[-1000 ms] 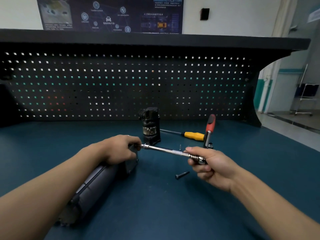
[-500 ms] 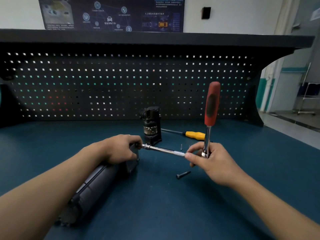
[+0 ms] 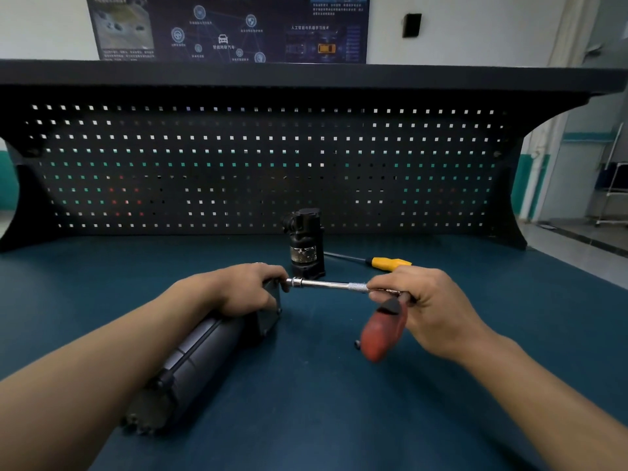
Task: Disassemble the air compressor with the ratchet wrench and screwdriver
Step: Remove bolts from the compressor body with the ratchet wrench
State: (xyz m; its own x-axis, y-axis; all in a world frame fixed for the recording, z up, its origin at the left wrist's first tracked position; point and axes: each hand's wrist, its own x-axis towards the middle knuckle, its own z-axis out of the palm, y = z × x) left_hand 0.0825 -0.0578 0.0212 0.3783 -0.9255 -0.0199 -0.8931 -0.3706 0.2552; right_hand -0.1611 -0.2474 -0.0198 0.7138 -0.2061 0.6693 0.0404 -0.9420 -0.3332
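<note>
Premises: a technical workshop or training bay. Evidence follows.

A workbench (image 3: 492, 385) with a dark teal top fills the lower frame. A black perforated tool panel (image 3: 238, 164) runs across the centre, capped by a black shelf (image 3: 306, 76).

Hand tools are present at centre: a ratchet wrench (image 3: 384, 329) with a red handle and a yellow-handled screwdriver (image 3: 389, 263). A dark cylindrical air compressor (image 3: 197, 362) lies left of centre. A separate black component (image 3: 306, 246) stands upright near the panel.

A poster (image 3: 224, 28) with vehicle diagrams hangs on the white wall, top centre. A glossy floor (image 3: 577, 232) shows at the right edge.
</note>
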